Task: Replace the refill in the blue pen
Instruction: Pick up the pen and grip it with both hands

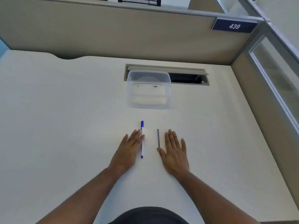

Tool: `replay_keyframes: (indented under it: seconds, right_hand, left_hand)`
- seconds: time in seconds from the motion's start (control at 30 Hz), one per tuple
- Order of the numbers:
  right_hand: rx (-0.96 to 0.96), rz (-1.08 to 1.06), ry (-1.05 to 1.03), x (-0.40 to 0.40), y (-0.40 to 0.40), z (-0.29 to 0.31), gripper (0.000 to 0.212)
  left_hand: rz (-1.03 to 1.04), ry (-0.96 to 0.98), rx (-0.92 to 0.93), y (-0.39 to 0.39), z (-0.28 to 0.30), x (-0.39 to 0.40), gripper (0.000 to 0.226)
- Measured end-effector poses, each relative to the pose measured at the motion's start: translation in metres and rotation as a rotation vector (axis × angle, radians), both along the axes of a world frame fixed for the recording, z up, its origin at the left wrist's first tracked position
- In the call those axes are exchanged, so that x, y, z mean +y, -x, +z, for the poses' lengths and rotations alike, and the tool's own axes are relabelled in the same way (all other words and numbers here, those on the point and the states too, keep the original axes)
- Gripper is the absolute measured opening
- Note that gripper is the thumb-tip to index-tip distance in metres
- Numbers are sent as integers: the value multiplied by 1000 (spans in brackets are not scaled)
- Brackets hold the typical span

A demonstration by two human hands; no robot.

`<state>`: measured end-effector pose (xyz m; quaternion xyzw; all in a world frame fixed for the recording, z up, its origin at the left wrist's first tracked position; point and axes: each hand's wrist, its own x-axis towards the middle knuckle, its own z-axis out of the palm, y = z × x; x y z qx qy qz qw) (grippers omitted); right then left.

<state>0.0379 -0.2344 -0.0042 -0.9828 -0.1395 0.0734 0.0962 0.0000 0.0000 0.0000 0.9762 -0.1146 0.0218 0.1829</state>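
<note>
A blue-and-white pen (142,143) with a blue cap lies on the white desk (64,126), pointing away from me. My left hand (129,151) rests flat, palm down, just left of the pen, with its fingers against the barrel. A thin dark refill (158,138) lies parallel to the pen, a little to its right. Flat on the desk right of the refill is my right hand (175,152), its thumb tip close to the refill's near end. Neither hand holds anything.
A clear plastic container (148,89) stands beyond the pen, partly over a cable slot (187,77) with an open flap. Beige partition walls (113,34) close the desk at the back and right, with a blue sign reading 439 (234,26).
</note>
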Motion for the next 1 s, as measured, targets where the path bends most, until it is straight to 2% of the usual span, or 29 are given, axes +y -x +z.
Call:
replay_keyframes:
  seconds: [0.1, 0.3, 0.5, 0.67, 1.0]
  right_hand:
    - [-3, 3, 37, -1, -1, 1, 73]
    - [0, 4, 24, -2, -1, -3, 73]
    - [15, 3, 17, -2, -2, -3, 73]
    - [26, 2, 1, -3, -3, -2, 74]
    - [52, -26, -70, 1, -6, 0, 67]
  left_hand:
    - [-127, -32, -30, -8, 0, 4, 77]
    - [-253, -17, -103, -14, 6, 12, 53]
    - [-217, 39, -180, -17, 1, 16, 28]
    - [-192, 95, -173, -18, -2, 16, 13]
    - [-80, 93, -106, -11, 12, 5, 19]
